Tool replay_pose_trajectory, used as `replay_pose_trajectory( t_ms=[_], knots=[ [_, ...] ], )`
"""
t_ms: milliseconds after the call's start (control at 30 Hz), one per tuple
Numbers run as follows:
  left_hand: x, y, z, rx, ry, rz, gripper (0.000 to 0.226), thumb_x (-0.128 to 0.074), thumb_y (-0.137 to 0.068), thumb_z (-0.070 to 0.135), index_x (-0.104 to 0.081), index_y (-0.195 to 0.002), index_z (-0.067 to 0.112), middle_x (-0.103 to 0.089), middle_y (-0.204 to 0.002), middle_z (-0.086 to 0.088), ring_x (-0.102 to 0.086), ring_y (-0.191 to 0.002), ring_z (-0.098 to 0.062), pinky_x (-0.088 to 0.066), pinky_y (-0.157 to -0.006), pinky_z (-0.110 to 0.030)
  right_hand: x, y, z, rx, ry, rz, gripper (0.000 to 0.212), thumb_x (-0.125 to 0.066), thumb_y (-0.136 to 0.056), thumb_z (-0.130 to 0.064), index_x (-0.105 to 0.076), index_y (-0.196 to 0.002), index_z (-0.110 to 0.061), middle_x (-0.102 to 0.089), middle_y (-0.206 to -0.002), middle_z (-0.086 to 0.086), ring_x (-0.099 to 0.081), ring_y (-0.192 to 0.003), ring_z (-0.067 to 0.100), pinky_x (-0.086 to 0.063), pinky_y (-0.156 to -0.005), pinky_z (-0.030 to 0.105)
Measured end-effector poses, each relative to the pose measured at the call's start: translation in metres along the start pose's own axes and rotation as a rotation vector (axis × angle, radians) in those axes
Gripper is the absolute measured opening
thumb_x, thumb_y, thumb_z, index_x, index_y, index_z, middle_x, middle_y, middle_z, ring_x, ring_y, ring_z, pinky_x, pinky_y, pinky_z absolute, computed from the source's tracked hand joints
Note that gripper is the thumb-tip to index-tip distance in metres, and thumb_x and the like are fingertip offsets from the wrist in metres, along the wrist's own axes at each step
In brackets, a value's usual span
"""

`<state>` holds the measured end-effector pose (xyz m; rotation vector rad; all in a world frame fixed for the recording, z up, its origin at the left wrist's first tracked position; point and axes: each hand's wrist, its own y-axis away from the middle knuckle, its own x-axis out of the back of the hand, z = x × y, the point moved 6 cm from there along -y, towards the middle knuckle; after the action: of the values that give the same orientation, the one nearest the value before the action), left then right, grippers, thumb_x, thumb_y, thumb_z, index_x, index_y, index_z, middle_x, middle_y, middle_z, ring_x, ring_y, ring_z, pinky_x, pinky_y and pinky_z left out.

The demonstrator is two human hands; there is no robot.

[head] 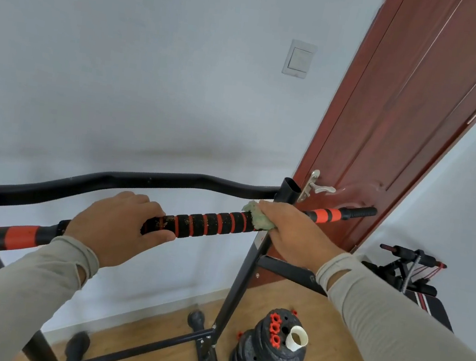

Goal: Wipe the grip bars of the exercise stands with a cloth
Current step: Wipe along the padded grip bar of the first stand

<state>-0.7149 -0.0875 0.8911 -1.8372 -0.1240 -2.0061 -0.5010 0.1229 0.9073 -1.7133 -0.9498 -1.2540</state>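
Grip bar [210, 222] runs left-right, right end higher; left hand [117, 225] grips it; right hand [293, 235] grips cloth [256, 217]

Cloth [257, 217] mostly hidden under right hand [293, 235].

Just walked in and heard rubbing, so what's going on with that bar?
A person is wiping the stand's striped grip bar. The right hand presses a green cloth around the bar near the upright post, while the left hand grips the bar further along to steady it. The foam between the hands looks speckled with dirt. Below, on the wooden floor, stands a stack of weight plates with a paper cup on top.
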Motion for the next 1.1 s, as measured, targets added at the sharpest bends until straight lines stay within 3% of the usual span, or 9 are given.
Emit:
replay_pose_trajectory(
  t_ms=[133,267,433,500,633,767,933,1033,1100],
  knots=[
    [0.000,-0.001,0.000,0.001,0.006,-0.008,0.050,-0.036,-0.087,0.078,-0.059,-0.113,0.041,-0.056,-0.090,0.018,-0.052,-0.088,-0.004,-0.046,-0.073,-0.023,0.008,-0.007,0.028,-0.085,0.203,-0.084,0.049,-0.051,-0.093,0.000,-0.061,-0.133,-0.026,-0.067,-0.125,-0.004,-0.062,-0.117,0.021,-0.048,-0.100,0.035],
    [0.000,-0.001,0.001,-0.008,0.000,0.003,0.051,-0.035,-0.086,0.078,-0.058,-0.114,0.043,-0.055,-0.091,0.019,-0.051,-0.089,-0.004,-0.046,-0.074,-0.023,0.015,0.022,0.037,-0.100,0.260,0.016,0.052,-0.056,-0.092,0.003,-0.059,-0.140,-0.017,-0.062,-0.139,0.002,-0.057,-0.129,0.023,-0.045,-0.110,0.036],
    [-0.003,-0.001,-0.002,-0.008,-0.004,0.005,0.052,-0.034,-0.086,0.079,-0.059,-0.113,0.042,-0.055,-0.089,0.019,-0.051,-0.086,-0.004,-0.049,-0.074,-0.024,-0.005,0.070,0.022,-0.114,0.193,-0.329,0.035,-0.051,-0.091,-0.001,-0.065,-0.091,-0.033,-0.071,-0.090,-0.011,-0.068,-0.084,0.013,-0.053,-0.077,0.029],
    [-0.003,-0.002,-0.002,-0.010,-0.001,0.009,0.051,-0.034,-0.085,0.079,-0.058,-0.112,0.043,-0.054,-0.089,0.019,-0.051,-0.085,-0.004,-0.049,-0.074,-0.024,0.013,0.076,0.022,-0.185,-0.039,-0.199,0.036,-0.045,-0.096,-0.002,-0.064,-0.082,-0.030,-0.069,-0.074,-0.010,-0.065,-0.067,0.007,-0.052,-0.069,0.028],
    [-0.002,-0.001,0.000,-0.008,-0.004,0.011,0.050,-0.035,-0.086,0.078,-0.059,-0.112,0.043,-0.054,-0.088,0.019,-0.051,-0.085,-0.004,-0.048,-0.073,-0.024,0.068,0.053,0.033,-0.373,-0.118,0.190,0.022,-0.048,-0.105,-0.023,-0.065,-0.090,-0.022,-0.069,-0.082,-0.004,-0.064,-0.071,0.014,-0.050,-0.063,0.031],
    [0.000,-0.001,0.001,0.003,-0.018,0.009,0.052,-0.034,-0.086,0.078,-0.059,-0.113,0.042,-0.055,-0.088,0.019,-0.051,-0.086,-0.004,-0.048,-0.073,-0.024,0.081,0.022,0.025,-0.364,-0.207,0.416,0.017,-0.048,-0.105,-0.023,-0.061,-0.095,-0.020,-0.064,-0.081,-0.011,-0.059,-0.072,0.003,-0.039,-0.059,0.016],
    [-0.001,0.001,0.001,0.004,-0.013,0.012,0.050,-0.037,-0.087,0.078,-0.059,-0.115,0.042,-0.056,-0.091,0.018,-0.051,-0.088,-0.005,-0.049,-0.076,-0.025,0.000,0.015,-0.005,-0.054,0.054,0.000,0.012,-0.059,-0.090,-0.028,-0.050,-0.097,-0.032,-0.053,-0.093,-0.017,-0.053,-0.086,0.007,-0.049,-0.080,0.029],
    [-0.002,0.001,-0.001,0.005,-0.016,0.016,0.049,-0.035,-0.087,0.078,-0.059,-0.112,0.042,-0.054,-0.089,0.018,-0.050,-0.088,-0.006,-0.046,-0.075,-0.025,0.012,0.013,-0.008,-0.052,0.004,0.007,0.015,-0.062,-0.091,-0.042,-0.051,-0.098,-0.035,-0.053,-0.094,-0.021,-0.052,-0.090,0.004,-0.046,-0.077,0.027],
    [-0.002,0.001,-0.001,0.003,-0.022,0.012,0.051,-0.033,-0.086,0.079,-0.059,-0.110,0.042,-0.053,-0.088,0.018,-0.049,-0.088,-0.005,-0.045,-0.074,-0.025,0.017,0.011,-0.002,-0.096,-0.068,-0.018,0.026,-0.061,-0.095,-0.043,-0.055,-0.120,-0.040,-0.056,-0.111,-0.024,-0.052,-0.104,0.001,-0.044,-0.087,0.023]
  ],
)
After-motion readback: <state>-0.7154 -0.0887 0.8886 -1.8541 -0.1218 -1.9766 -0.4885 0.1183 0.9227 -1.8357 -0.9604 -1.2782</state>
